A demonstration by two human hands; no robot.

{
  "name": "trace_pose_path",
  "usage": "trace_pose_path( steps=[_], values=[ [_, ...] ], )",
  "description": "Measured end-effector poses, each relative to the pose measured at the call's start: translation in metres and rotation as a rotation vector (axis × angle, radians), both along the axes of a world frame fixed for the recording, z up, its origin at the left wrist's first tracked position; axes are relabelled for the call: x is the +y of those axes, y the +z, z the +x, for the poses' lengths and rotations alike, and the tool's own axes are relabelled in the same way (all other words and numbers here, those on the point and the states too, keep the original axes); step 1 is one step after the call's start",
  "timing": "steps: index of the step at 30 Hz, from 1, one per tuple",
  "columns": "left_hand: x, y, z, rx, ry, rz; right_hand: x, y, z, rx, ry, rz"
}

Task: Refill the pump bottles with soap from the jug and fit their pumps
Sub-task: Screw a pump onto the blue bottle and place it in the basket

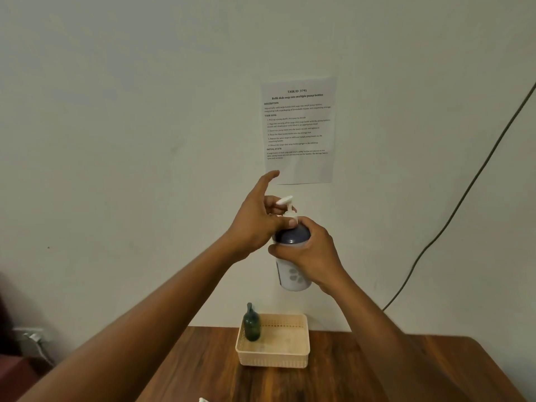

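— Both forearms reach up from the near edge toward the wall. What are they holding?

— One pump bottle (293, 256), raised well above the wooden table (377, 372) in front of the wall. The right hand (310, 256) wraps its fingers around the bottle's body, just under the dark shoulder. The left hand (258, 224) pinches the white pump (288, 211) at its collar with thumb and curled fingers, the index finger sticking up free.

— So which step is this?

— Fitting the pump, I'd judge: its stem is already in the neck, and the left hand looks set to twist the collar.

— And next?

— Probably turning the collar until it seats while the right hand keeps the bottle steady and upright, then lowering it toward the cream basket (272, 361) on the table below.

— Anything in that basket?

— A dark green bottle (251, 324) stands in its far left corner. Whether it has a pump, I cannot tell. On the wall above hangs a printed sheet (298, 126), with a dark cable (464, 195) running down to the right. The jug is not in view.
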State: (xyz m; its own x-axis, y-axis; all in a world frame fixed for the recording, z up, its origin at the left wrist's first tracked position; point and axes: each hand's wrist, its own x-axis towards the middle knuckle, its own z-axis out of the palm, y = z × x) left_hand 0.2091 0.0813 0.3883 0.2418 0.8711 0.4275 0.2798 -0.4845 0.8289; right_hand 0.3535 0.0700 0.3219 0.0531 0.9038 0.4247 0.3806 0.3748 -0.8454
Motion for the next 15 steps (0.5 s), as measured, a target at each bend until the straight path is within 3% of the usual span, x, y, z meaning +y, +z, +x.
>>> trace_pose_path(
  steps=[4,11,15],
  values=[
    [0.002,0.008,-0.008,0.004,-0.202,-0.145,-0.001,0.001,0.004,0.007,0.008,0.004],
    [-0.005,-0.002,0.013,0.004,0.149,0.019,0.002,0.003,0.003,-0.025,-0.004,0.021],
    [-0.003,0.002,0.011,-0.048,0.066,-0.04,0.001,0.002,0.007,-0.011,-0.003,0.028]
  ],
)
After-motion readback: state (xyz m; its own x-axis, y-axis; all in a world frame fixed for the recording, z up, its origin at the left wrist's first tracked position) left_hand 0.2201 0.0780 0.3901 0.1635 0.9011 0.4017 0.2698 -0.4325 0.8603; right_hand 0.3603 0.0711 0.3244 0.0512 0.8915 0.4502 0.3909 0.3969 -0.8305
